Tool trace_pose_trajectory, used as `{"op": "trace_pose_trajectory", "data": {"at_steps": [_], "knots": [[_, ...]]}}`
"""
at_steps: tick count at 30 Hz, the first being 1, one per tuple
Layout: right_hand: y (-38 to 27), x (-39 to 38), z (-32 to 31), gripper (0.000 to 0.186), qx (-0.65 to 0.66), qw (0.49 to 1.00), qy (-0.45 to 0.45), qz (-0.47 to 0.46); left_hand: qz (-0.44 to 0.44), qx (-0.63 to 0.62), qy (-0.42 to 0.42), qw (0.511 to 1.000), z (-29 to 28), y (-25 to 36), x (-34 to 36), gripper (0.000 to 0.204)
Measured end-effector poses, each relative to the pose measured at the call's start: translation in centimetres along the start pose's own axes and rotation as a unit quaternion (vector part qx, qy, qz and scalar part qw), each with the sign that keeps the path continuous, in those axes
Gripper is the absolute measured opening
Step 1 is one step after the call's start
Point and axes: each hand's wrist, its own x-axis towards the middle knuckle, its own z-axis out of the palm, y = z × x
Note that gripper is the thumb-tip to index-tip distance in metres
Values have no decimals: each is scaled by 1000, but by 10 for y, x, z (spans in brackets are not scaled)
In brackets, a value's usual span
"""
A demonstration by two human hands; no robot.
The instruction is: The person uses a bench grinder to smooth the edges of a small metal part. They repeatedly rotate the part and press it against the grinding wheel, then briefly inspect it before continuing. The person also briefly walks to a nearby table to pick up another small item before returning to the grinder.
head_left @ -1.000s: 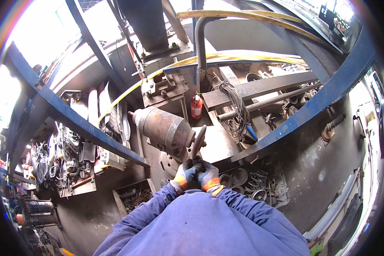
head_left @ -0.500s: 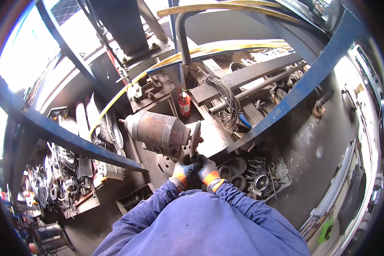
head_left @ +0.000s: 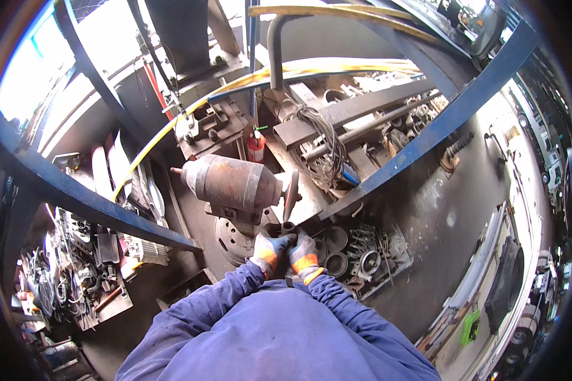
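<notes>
Blue-sleeved arms [head_left: 210, 298] reach forward; left hand [head_left: 269, 247], right hand [head_left: 304, 249] curled around dark piece [head_left: 287, 227].

Blue sleeves [head_left: 200, 303] run down to orange-cuffed grey gloves [head_left: 303, 249].

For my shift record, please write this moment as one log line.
left hand: gripping dark part | right hand: gripping same part | ahead: disc on motor | part-disc contact: unclear

Bright light [head_left: 19, 86] upper left; grey wall [head_left: 346, 43] behind blue beams [head_left: 419, 149]; dark, stained floor [head_left: 429, 238].
</notes>
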Motion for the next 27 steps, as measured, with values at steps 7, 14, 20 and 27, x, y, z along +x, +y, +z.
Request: {"op": "trace_pose_trajectory", "data": {"at_steps": [7, 14, 20, 27], "knots": [[30, 21, 5, 37, 22, 997, -77, 19, 54, -12, 87, 995, 12, -17, 18, 32], [31, 22, -7, 34, 17, 988, -149, -26, 119, 0, 153, 981, 17, -37, 10, 32], [3, 31, -17, 30, -21, 981, -190, -22, 79, 13, 195, 978, 17, -23, 3, 38], [28, 30, -3, 29, 51, 995, -87, -11, 96, -10, 97, 991, 17, -31, 20, 39]]}}
